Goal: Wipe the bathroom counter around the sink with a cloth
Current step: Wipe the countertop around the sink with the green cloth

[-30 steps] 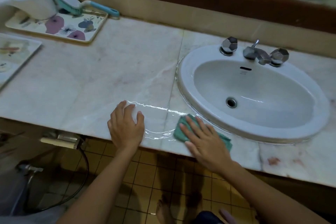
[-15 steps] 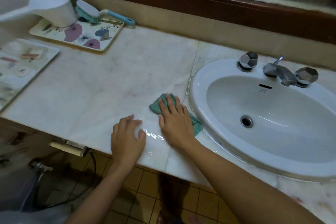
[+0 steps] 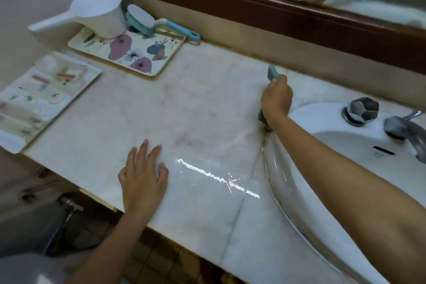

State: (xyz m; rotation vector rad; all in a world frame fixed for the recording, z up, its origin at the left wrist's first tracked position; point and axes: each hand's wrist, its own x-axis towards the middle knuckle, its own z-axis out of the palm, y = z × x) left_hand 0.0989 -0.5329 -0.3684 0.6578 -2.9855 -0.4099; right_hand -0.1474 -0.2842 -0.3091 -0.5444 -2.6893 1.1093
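A pale marble counter (image 3: 202, 104) runs from a wall on the left to a white oval sink (image 3: 341, 143) on the right. My right hand (image 3: 276, 99) presses a green cloth (image 3: 272, 73) onto the counter just left of the sink's back rim, near the backsplash; most of the cloth is hidden under the hand. My left hand (image 3: 144, 176) lies flat, fingers apart, on the counter near its front edge, holding nothing. A streak of water (image 3: 219, 177) glints on the marble between my left hand and the sink.
A flowered tray (image 3: 129, 53) at the back left carries a white scoop (image 3: 96, 15) and a teal scrub brush (image 3: 149, 21). A second tray (image 3: 36, 99) with small items sits at the far left. Faceted tap knob (image 3: 362, 110) and spout (image 3: 405, 131) stand behind the basin.
My right hand has slid the cloth from the front of the sink along its left rim to the back of the counter. My left hand stays planted near the front edge.
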